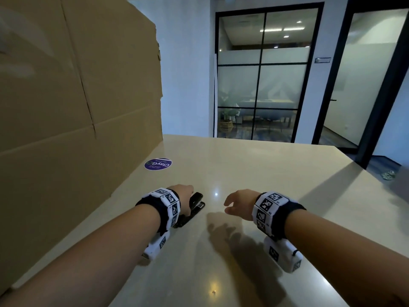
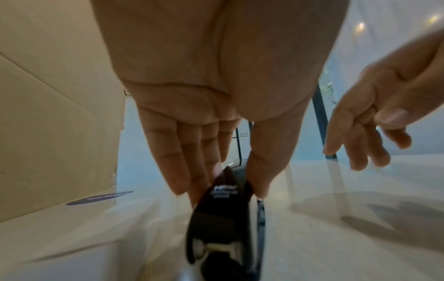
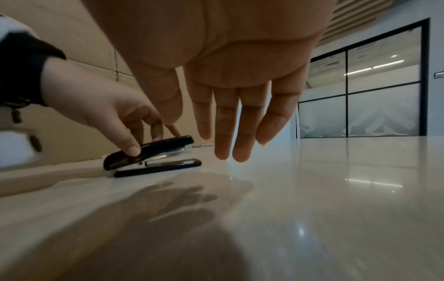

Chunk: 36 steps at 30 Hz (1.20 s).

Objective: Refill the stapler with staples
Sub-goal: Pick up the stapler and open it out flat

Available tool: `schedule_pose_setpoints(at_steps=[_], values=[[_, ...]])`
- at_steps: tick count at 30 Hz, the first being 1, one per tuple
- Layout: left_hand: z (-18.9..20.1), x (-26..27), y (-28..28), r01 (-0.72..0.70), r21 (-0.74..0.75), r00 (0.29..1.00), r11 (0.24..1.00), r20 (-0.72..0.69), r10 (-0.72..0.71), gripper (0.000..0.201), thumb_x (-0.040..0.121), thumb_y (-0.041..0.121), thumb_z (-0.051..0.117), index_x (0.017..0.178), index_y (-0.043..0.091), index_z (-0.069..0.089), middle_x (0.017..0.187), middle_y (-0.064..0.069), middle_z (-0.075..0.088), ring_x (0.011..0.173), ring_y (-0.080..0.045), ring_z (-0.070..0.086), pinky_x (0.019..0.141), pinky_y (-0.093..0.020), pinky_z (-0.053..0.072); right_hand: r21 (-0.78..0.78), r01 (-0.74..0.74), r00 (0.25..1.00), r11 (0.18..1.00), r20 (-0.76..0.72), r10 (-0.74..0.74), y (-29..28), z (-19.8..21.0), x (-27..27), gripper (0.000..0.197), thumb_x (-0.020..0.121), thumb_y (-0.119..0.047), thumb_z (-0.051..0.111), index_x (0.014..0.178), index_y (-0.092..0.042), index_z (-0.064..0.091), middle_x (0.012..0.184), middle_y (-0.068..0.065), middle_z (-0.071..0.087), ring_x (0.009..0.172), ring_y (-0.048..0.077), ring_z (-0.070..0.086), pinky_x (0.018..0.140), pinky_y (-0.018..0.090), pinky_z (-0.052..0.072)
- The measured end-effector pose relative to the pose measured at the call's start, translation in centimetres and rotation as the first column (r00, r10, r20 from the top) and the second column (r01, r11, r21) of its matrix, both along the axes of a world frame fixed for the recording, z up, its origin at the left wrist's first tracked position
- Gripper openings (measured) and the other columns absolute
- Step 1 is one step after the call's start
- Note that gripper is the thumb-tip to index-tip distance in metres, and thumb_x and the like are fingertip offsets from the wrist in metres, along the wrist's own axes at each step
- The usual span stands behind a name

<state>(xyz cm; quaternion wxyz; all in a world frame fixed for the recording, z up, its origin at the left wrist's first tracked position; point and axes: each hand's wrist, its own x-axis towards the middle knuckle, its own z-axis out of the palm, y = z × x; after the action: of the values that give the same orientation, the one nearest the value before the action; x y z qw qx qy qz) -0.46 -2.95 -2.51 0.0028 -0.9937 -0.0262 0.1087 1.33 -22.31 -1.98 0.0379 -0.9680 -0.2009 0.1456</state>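
Fig. Opening grasp on the stapler. All positions are given relative to the stapler, a black model standing on the pale table, its top arm down and no staples visible anywhere.

Nearest the viewer, the left hand comes down over the stapler's top arm and pinches it: thumb on the side facing the right hand, fingers over the far side. The right hand hovers beside the stapler, apart from it, with fingers relaxed and spread, gripping nothing. Beyond the stapler, a round purple sticker lies flat on the table; a large cardboard box stands along the stapler's far left flank.

Technique: the base probably needs steadying while the top arm is swung up, so the free hand should take one part and the gripping hand the other; a low, rearward pinch gives poor leverage.

Views compared: the right wrist view alone shows the stapler in profile, base flat, metal magazine between arm and base. The left wrist view shows its printed top, motion-blurred. The head view hides most of it behind the wrist.
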Motion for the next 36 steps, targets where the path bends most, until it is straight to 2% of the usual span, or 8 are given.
schedule_pose_setpoints(at_steps=[4, 10, 13, 21, 24, 27, 32, 36], values=[[-0.4, 0.0, -1.7, 0.116, -0.041, 0.993, 0.992, 0.001, -0.116, 0.062, 0.077, 0.015, 0.065, 0.135, 0.018, 0.044, 0.121, -0.006, 0.063, 0.107, -0.028, 0.062, 0.087, -0.038, 0.053, -0.002, 0.025, 0.999, 1.0, -0.039, -0.025, -1.6, -1.6, -0.6, 0.047, 0.09, -0.047, 0.049, 0.133, -0.028, 0.049, 0.133, 0.0, 0.059, 0.12, 0.022, 0.056, 0.105, 0.039, 0.044], [-0.1, 0.0, -5.5, 0.3, -0.087, 0.953, 0.95, -0.02, -0.302, 0.049, 0.078, 0.007, 0.06, 0.124, 0.025, 0.057, 0.12, 0.001, 0.065, 0.105, -0.023, 0.061, 0.089, -0.037, 0.053, 0.089, 0.119, 0.991, 0.989, -0.07, -0.113, -4.5, -2.1, -1.7, 0.064, 0.087, -0.04, 0.06, 0.143, -0.021, 0.034, 0.139, 0.001, 0.053, 0.124, 0.021, 0.053, 0.104, 0.033, 0.043], [-0.1, 0.0, -7.7, 0.374, -0.13, 0.925, 0.918, -0.023, -0.38, 0.049, 0.077, 0.006, 0.059, 0.12, 0.028, 0.059, 0.117, 0.005, 0.067, 0.101, -0.021, 0.062, 0.087, -0.038, 0.054, 0.087, 0.17, 0.984, 0.982, -0.061, -0.165, -6.1, -2.2, -1.7, 0.07, 0.081, -0.033, 0.068, 0.142, -0.023, 0.035, 0.139, 0.001, 0.052, 0.124, 0.021, 0.053, 0.102, 0.032, 0.044], [-0.2, -0.4, -13.1, 0.503, -0.185, 0.858, 0.844, -0.016, -0.514, 0.05, 0.078, 0.011, 0.062, 0.123, 0.029, 0.057, 0.118, 0.006, 0.066, 0.093, -0.016, 0.06, 0.083, -0.035, 0.053, -0.073, 0.198, 0.977, 0.978, -0.061, -0.202, -9.4, -2.9, -1.6, 0.037, 0.078, -0.019, 0.067, 0.114, -0.018, 0.061, 0.112, 0.006, 0.068, 0.104, 0.027, 0.064, 0.086, 0.034, 0.05], [-0.3, -0.6, -14.6, 0.53, -0.177, 0.844, 0.829, 0.014, -0.537, 0.045, 0.079, 0.028, 0.069, 0.123, 0.026, 0.057, 0.117, 0.003, 0.066, 0.099, -0.019, 0.061, 0.088, -0.037, 0.051, -0.1, 0.217, 0.973, 0.971, -0.06, -0.223, -10.0, -3.1, -1.7, 0.033, 0.08, -0.016, 0.066, 0.112, -0.012, 0.063, 0.112, 0.01, 0.068, 0.105, 0.03, 0.064, 0.087, 0.034, 0.05], [-0.6, -0.7, -15.8, 0.557, -0.124, 0.83, 0.821, 0.043, -0.556, 0.043, 0.08, 0.039, 0.067, 0.12, 0.025, 0.058, 0.113, 0.0, 0.066, 0.102, -0.024, 0.062, 0.086, -0.038, 0.052, -0.101, 0.227, 0.972, 0.969, -0.04, -0.232, -10.2, -3.5, -1.6, 0.029, 0.078, -0.021, 0.064, 0.107, -0.016, 0.065, 0.105, 0.009, 0.07, 0.098, 0.031, 0.067, 0.085, 0.036, 0.053], [-0.7, -0.5, -15.9, 0.567, -0.115, 0.823, 0.815, 0.053, -0.565, 0.037, 0.084, 0.036, 0.063, 0.118, 0.023, 0.058, 0.114, -0.002, 0.066, 0.102, -0.026, 0.062, 0.087, -0.04, 0.052, -0.098, 0.242, 0.969, 0.965, -0.035, -0.246, -10.1, -3.6, -1.1, 0.026, 0.07, -0.024, 0.068, 0.096, -0.025, 0.067, 0.093, 0.004, 0.072, 0.087, 0.028, 0.069, 0.083, 0.037, 0.057], [-0.3, -0.5, -15.1, 0.544, -0.239, 0.837, 0.804, 0.094, -0.539, 0.035, 0.085, 0.033, 0.064, 0.118, 0.022, 0.057, 0.117, -0.002, 0.065, 0.102, -0.024, 0.061, 0.085, -0.035, 0.049, -0.105, 0.273, 0.961, 0.956, -0.025, -0.277, -10.5, -3.9, -0.4, 0.024, 0.052, -0.034, 0.07, 0.072, -0.025, 0.061, 0.075, -0.001, 0.07, 0.072, 0.025, 0.07, 0.076, 0.04, 0.06]])
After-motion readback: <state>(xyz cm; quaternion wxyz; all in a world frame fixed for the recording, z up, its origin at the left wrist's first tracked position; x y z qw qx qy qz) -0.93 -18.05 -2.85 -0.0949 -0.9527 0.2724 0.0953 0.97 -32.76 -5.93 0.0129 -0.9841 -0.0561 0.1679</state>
